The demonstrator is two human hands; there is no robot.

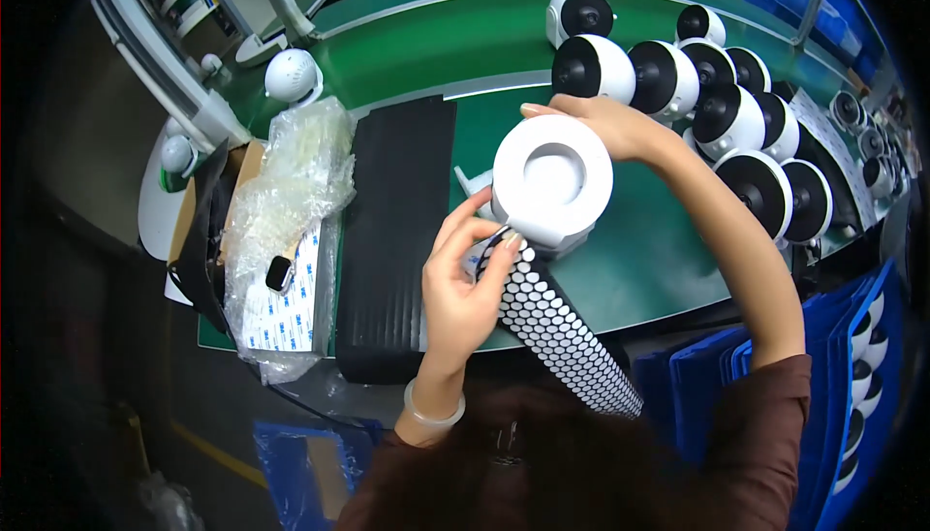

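A white round camera housing [506,174] with a recessed ring faces up in front of me. My right hand [596,124] is closed over its far side; most of those fingers are hidden behind the rim. At the near edge of the housing, my left hand [467,289] pinches the upper end of a black strip of white round pads [567,337] between thumb and forefinger. That strip slants down to the lower right, past the table edge. Whether a single pad is between the left fingertips is too small to tell.
Several white camera heads with black fronts [728,122] crowd the right of the green table [630,279]. To the left lie a black mat [397,211], bubble wrap [291,172] over a patterned sheet, and a small watch [279,273]. Blue bins [697,376] stand at the lower right.
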